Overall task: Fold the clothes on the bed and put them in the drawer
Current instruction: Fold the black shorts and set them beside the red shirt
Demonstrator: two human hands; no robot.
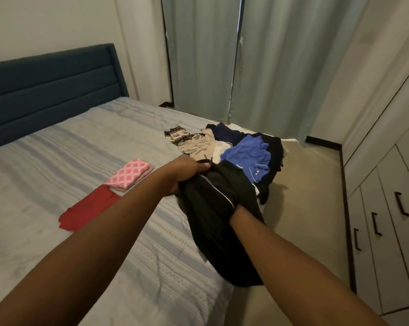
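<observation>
Black garment [210, 231] in left hand [187, 171]

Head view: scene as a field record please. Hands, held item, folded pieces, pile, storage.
left hand: grips the far end of the black garment
right hand: hidden inside the black garment, grip not visible
folded: pink patterned cloth, beside the red garment, both flat on the bed
pile: unfolded, blue shirt on top, at the bed's corner
storage: cabinet on the right, fronts closed

No legible text or labels
</observation>
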